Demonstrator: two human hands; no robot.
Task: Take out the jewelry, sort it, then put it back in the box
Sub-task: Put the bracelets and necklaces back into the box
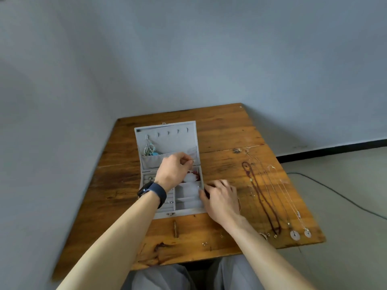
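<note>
Jewelry box [173, 141]: grey, lid open, on the counter [219, 126]
Left hand [174, 169]: over the box's hinge, fingertips pinching a small silvery piece [192, 161]
Right hand [222, 198]: against the box's right wall, fingers curled; cannot tell whether it grips
Necklaces [258, 192]: laid in lines right of the box, apart from it
Chains [148, 148]: hanging on the lid's leftmost hook

We have one camera, worn on the head. We look forward and down at the wooden table [219, 130] from above its near edge, quite close.
</note>
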